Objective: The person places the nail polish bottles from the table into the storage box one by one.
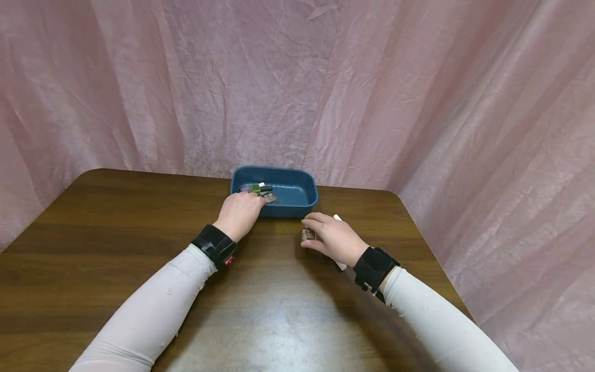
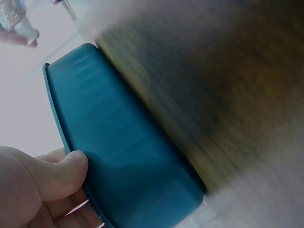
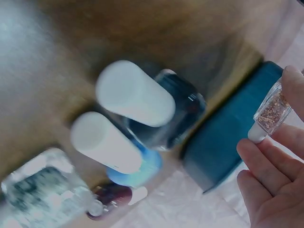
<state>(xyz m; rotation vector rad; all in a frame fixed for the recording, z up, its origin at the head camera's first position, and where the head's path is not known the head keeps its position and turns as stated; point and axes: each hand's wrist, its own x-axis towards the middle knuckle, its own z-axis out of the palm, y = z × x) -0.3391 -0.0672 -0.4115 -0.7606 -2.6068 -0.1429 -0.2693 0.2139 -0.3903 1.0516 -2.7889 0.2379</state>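
A blue plastic bin [image 1: 293, 211] stands toward the back of the wooden table. My left hand [image 1: 241, 211] grips its near rim, the thumb on the outer wall and the fingers over the edge, as the left wrist view shows. Inside the bin's left part lie several nail polish bottles, a green one [image 1: 254, 188] among them. My right hand [image 1: 337, 238] holds a small clear nail polish bottle with copper glitter [image 3: 274, 111] and a white cap, pinched between thumb and fingers. It is just in front of the bin's right end.
Under and beside the right hand, more bottles stand on the table: a dark one [image 3: 187, 111] and a light blue one [image 3: 151, 166], both white-capped, a dark red one [image 3: 114, 197] and a clear glittery one [image 3: 47, 190]. A pink curtain [image 1: 279, 88] hangs behind the table.
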